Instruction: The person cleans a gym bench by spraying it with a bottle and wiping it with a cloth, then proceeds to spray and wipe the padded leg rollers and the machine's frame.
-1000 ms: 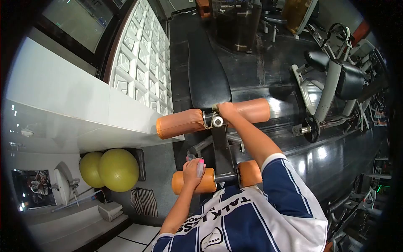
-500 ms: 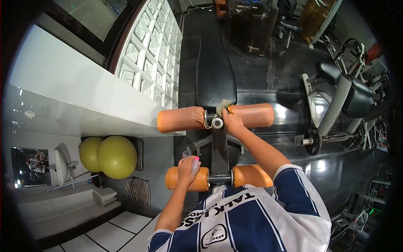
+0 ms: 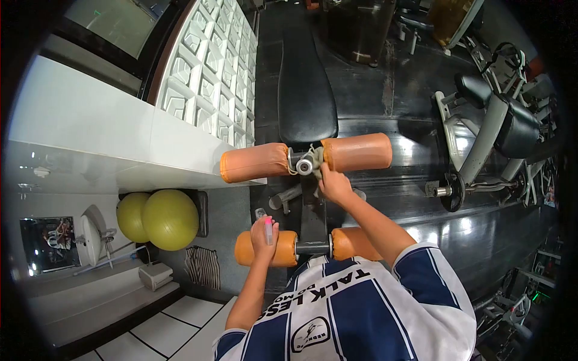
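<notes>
With our left hand (image 3: 262,240) we are gripping a clear bottle (image 3: 269,233) above the near left roller (image 3: 286,249); with our right hand (image 3: 336,186) we are holding a cloth (image 3: 318,156) between the metal knob (image 3: 304,166) and the far right roller (image 3: 360,151).

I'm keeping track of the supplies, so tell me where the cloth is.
In the head view, the cloth is near the middle, at the right grip, between the silver knob and the upper-right orange roller.

The upper rollers (image 3: 358,151) look smooth, faintly shiny and plastic-covered; the knob (image 3: 305,166) is glossy metal, the rag (image 3: 319,156) matt cloth, the bottle (image 3: 269,233) clear plastic.
</notes>
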The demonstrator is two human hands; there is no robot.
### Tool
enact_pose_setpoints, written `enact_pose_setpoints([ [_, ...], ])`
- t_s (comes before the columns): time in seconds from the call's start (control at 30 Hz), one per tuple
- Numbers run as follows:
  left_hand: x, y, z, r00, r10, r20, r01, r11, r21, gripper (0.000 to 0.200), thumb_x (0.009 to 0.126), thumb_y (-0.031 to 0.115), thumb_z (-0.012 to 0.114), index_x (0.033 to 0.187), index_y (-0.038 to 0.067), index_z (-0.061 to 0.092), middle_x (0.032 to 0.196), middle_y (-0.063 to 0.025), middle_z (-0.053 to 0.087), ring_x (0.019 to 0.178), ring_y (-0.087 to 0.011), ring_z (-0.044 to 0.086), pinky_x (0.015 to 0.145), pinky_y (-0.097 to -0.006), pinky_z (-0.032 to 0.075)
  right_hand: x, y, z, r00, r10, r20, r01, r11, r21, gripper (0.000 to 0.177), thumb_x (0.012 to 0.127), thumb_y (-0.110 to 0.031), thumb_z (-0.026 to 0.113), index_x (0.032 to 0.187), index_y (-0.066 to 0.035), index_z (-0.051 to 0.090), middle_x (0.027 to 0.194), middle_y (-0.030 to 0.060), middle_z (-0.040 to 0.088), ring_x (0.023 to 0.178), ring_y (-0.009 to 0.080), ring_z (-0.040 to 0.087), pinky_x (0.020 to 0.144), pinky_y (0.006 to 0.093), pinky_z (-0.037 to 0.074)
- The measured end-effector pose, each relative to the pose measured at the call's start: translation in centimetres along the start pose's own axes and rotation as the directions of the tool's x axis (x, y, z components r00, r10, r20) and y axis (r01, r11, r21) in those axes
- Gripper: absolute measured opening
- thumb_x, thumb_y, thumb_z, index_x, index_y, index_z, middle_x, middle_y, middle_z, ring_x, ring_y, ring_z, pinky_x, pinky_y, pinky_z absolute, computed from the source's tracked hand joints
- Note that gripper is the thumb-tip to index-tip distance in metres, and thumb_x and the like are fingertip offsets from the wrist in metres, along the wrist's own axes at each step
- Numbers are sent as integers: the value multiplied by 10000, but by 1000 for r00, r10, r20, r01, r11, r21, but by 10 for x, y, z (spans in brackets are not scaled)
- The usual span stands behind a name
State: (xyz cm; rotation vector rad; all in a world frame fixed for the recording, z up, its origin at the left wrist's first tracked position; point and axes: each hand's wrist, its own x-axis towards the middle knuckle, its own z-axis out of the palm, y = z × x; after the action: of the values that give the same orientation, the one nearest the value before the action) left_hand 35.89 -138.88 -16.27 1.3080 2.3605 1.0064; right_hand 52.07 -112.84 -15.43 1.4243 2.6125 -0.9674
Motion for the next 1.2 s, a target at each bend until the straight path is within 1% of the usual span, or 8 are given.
enact_pose_setpoints([
  [0.17, -10, 10, 5, 989, 122, -79, -114, 989, 91, 277, 856, 209, 724, 1078, 75, 624, 1072, -135, 673, 1104, -333, 616, 996, -486, 428, -20, 7, 19, 979, -90, 184, 107, 990, -88, 340, 892, -230, 637, 1149, -87, 468, 934, 208, 681, 859, 419, 680, 757, 521, 544],
  [0.23, -10, 11, 6, 983, 169, -67, -158, 977, 145, 269, 866, 205, 717, 1079, 73, 619, 1087, -154, 672, 1087, -348, 617, 990, -492, 431, -16, -2, 28, 968, -245, -55, 247, 968, 38, 330, 910, -223, 624, 1174, -85, 483, 1057, 196, 624, 938, 389, 661, 769, 499, 546],
  [0.37, -7, 9, 8, 994, 110, -12, -107, 983, 149, 268, 867, 220, 718, 1076, 81, 623, 1134, -163, 664, 1148, -340, 603, 1027, -493, 408, 13, -21, 55, 956, -223, -188, 218, 975, -46, 290, 901, -245, 655, 1118, -76, 561, 1069, 170, 563, 1050, 363, 603, 790, 490, 549],
  [0.77, 6, 11, 8, 995, 97, -12, -94, 984, 152, 273, 864, 230, 720, 1091, 101, 638, 1102, -81, 685, 1164, -273, 606, 1020, -446, 403, -7, 5, 116, 909, -68, 411, 102, 993, -61, 438, 858, -244, 647, 1258, -90, 558, 1119, 201, 673, 986, 331, 690, 760, 471, 579],
  [0.87, 4, 12, 5, 996, 89, 0, -88, 985, 147, 271, 868, 231, 719, 1089, 96, 640, 1100, -79, 687, 1160, -272, 608, 1015, -443, 404, 5, 1, 58, 644, 74, 761, -168, 985, 47, 497, 863, -329, 634, 1308, -119, 566, 1033, 223, 692, 939, 320, 701, 597, 425, 582],
  [1.0, 5, 12, 5, 997, 75, -19, -71, 989, 130, 266, 872, 232, 715, 1088, 96, 645, 1099, -77, 688, 1157, -269, 609, 1010, -441, 406, 4, 40, 36, 528, 107, 842, -217, 976, 11, 489, 846, -277, 652, 1300, -113, 573, 1144, 241, 658, 1017, 338, 675, 708, 425, 583],
  [1.07, 7, 11, 7, 998, 66, -19, -63, 989, 133, 264, 873, 234, 714, 1089, 97, 645, 1097, -77, 689, 1156, -269, 610, 1010, -441, 406, 1, 67, 52, 622, -215, 753, 301, 953, 23, 483, 875, -307, 650, 1304, -103, 564, 1171, 212, 643, 1017, 359, 662, 817, 445, 562],
  [1.2, 9, 8, 10, 999, 50, 3, -50, 986, 159, 266, 875, 238, 712, 1090, 96, 647, 1092, -80, 690, 1153, -268, 612, 1010, -441, 405, -31, 47, 104, 625, -601, 498, 552, 791, 262, 440, 875, -306, 665, 1273, -140, 577, 1166, 197, 601, 1054, 392, 613, 911, 474, 509],
])
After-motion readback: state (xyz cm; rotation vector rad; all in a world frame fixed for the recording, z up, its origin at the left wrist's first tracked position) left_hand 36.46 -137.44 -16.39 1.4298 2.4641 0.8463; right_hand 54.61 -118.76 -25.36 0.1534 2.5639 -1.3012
